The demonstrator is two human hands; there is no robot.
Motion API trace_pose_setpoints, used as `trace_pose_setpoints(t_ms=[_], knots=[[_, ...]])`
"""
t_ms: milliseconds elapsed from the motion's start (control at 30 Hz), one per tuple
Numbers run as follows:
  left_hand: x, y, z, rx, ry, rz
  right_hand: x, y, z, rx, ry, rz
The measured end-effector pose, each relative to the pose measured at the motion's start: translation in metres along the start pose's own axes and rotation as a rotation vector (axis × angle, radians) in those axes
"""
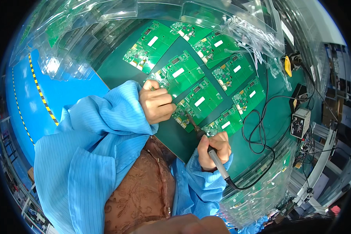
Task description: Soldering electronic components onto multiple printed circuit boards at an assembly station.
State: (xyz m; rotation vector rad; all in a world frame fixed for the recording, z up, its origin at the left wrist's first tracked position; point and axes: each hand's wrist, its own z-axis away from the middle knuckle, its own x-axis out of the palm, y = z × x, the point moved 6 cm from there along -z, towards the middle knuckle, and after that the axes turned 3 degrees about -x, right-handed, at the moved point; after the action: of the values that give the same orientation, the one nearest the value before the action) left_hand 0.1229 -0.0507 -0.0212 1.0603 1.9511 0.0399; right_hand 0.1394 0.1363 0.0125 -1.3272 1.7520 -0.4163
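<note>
Right hand (pixel 214 150) wraps a pen-style soldering iron with a grey handle and black cable (pixel 216 162), tip angled up-left onto the green rectangular circuit board (pixel 195 103) lying flat on the dark green table (pixel 117 72). Left hand (pixel 156 103) is curled shut, knuckles pressing the board's left edge. Board looks light, stiff, fragile: best held by its edges.

Green bench mat (pixel 117 72) carries green circuit boards (pixel 201 97).
</note>
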Motion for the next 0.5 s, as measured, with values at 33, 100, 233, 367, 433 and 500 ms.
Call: trace_pose_setpoints(t_ms=[33, 100, 233, 367, 433, 500], knots=[[0.0003, 0.0002, -0.0002, 0.000, 0.000, 0.001, 0.0003, 0.0000, -0.0002, -0.002, -0.002, 0.002], [0.0002, 0.0003, -0.0003, -0.006, 0.011, 0.000, 0.0003, 0.0013, -0.0008, -0.006, 0.005, 0.004], [0.0021, 0.0003, 0.0005, -0.010, 0.010, 0.003, 0.0010, 0.0012, -0.0003, -0.007, 0.002, -0.008], [0.0056, -0.0015, 0.0013, -0.014, 0.002, 0.011, 0.0017, 0.0025, 0.0006, -0.003, 0.004, -0.010], [0.0052, -0.0011, 0.0013, -0.006, -0.007, 0.010, 0.0020, 0.0018, -0.0003, -0.014, 0.002, -0.022], [0.0031, -0.0005, 0.0012, -0.003, -0.004, 0.001, -0.0015, 0.0023, 0.0005, -0.004, 0.028, -0.040]])
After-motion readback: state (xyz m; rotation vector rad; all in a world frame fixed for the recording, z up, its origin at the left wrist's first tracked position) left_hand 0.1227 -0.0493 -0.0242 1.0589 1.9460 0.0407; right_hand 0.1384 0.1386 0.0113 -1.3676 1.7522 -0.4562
